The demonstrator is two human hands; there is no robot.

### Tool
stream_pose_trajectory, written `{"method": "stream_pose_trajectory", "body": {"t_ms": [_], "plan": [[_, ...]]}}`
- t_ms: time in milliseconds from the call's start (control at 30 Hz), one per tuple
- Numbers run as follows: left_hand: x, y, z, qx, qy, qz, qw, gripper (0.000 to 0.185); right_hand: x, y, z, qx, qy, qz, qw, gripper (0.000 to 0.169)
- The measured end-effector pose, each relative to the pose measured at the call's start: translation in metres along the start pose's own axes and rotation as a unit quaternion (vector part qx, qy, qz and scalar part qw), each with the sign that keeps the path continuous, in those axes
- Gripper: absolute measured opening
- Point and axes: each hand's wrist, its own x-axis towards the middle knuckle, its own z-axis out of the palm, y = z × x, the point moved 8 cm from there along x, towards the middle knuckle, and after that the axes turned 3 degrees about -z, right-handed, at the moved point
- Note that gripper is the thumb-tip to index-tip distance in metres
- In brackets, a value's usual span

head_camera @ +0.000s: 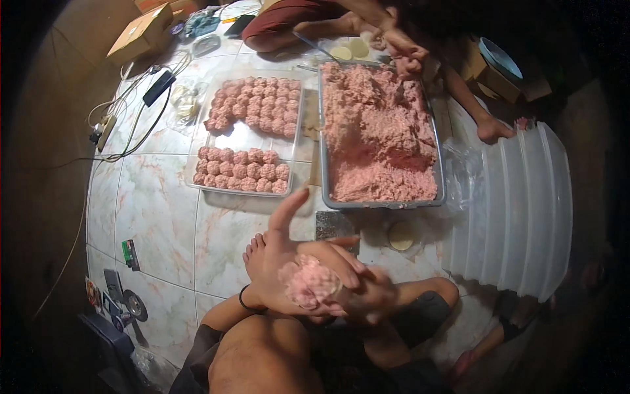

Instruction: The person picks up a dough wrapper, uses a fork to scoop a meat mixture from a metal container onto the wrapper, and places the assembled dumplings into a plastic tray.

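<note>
My left hand (275, 268) cups a rough clump of pink minced mixture (312, 284), with its thumb stretched out towards the trays. Against its fingers lies my right hand (371, 293), blurred and partly hidden, so its own grip is unclear. Beyond them, a grey rectangular tub (384, 205) is heaped with the same pink mixture. To its left stands a clear plastic tray (241, 191) holding rows of pink balls (268, 103) in two groups, with a bare gap between.
Across the tub, another person's hand (406, 51) touches pink mixture. Stacked translucent plastic trays or lids (517, 212) stand at the right. A round pale disc (402, 235) lies below the tub. Cables and a power strip (106, 133) lie at the left, near a cardboard box (140, 32).
</note>
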Motion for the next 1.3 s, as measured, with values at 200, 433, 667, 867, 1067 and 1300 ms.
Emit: {"method": "stream_pose_trajectory", "body": {"t_ms": [200, 433, 667, 867, 1067, 1300], "plan": [[-0.011, 0.000, -0.004, 0.286, -0.034, -0.038, 0.957, 0.112, 0.006, 0.021, -0.069, -0.013, -0.011, 0.207, 0.978, 0.022], [-0.005, -0.008, 0.005, 0.168, -0.125, -0.007, 0.978, 0.108, 0.042, -0.029, -0.066, -0.207, -0.115, 0.000, 0.972, 0.037], [-0.007, -0.015, -0.002, 0.280, -0.057, -0.132, 0.949, 0.098, 0.035, -0.031, -0.087, -0.207, -0.034, -0.010, 0.978, 0.032], [-0.006, -0.010, -0.006, 0.407, -0.032, -0.080, 0.909, 0.101, 0.049, -0.033, -0.082, -0.269, -0.121, -0.056, 0.954, 0.028], [0.000, -0.013, -0.003, 0.254, -0.045, -0.098, 0.961, 0.106, 0.049, -0.019, -0.064, -0.166, -0.091, -0.001, 0.982, 0.036], [-0.002, -0.007, -0.012, 0.296, -0.026, -0.114, 0.948, 0.080, 0.039, -0.013, -0.093, -0.163, -0.069, 0.099, 0.979, 0.033]]}}
